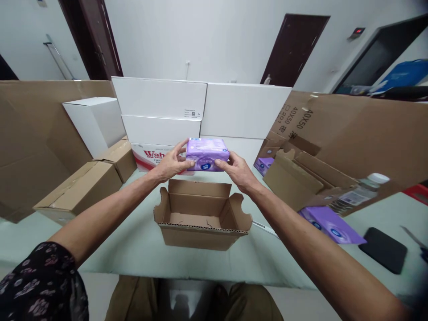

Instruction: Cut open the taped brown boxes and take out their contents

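Observation:
A purple pack of tissues (207, 154) is held up between both hands, above and just behind an open cardboard box (201, 238). My left hand (174, 162) grips its left end, thumb on the front and fingers on top and behind. On the opposite end, my right hand (237, 169) presses its thumb against the front face; its other fingers are partly hidden. The box stands on the table with its flaps raised, and its visible inside holds nothing.
Closed brown cartons (80, 187) and a white box (95, 122) stand left. White boxes (247, 109) line the back. At right are an opened carton (294, 178), a plastic bottle (359, 194), another purple tissue pack (331, 225), a black phone-like slab (384, 249) and scissors (416, 238).

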A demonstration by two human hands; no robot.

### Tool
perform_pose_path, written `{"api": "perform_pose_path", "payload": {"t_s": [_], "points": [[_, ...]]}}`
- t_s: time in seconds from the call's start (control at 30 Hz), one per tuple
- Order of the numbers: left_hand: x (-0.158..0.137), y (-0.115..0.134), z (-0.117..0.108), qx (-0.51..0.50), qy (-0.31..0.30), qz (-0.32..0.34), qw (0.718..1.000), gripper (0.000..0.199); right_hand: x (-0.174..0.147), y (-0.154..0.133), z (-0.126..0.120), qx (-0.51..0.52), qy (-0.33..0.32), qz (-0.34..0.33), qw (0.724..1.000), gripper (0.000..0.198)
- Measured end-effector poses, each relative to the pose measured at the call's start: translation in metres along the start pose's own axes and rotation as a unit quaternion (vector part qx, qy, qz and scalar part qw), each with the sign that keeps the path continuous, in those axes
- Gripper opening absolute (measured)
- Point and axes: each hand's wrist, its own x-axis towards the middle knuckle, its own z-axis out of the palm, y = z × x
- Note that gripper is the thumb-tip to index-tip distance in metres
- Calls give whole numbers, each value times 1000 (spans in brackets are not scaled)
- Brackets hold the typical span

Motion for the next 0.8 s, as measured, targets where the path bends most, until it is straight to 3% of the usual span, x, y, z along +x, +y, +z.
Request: {"api": "perform_pose_path", "payload": {"t_s": [0.23,0.47,0.67,0.8], "points": [[-28,27,6,-1,-23,27,999,105,-37,-31,0,5,13,-24,1000,60],[-58,44,24,-57,16,29,998,78,-69,-55,0,12,16,-30,999,56],[-77,54,36,-20,23,68,997,72,-80,-73,-5,98,54,42,993,55],[-88,64,52,17,-7,125,992,73,-90,-84,-13,109,12,94,990,63]]}}
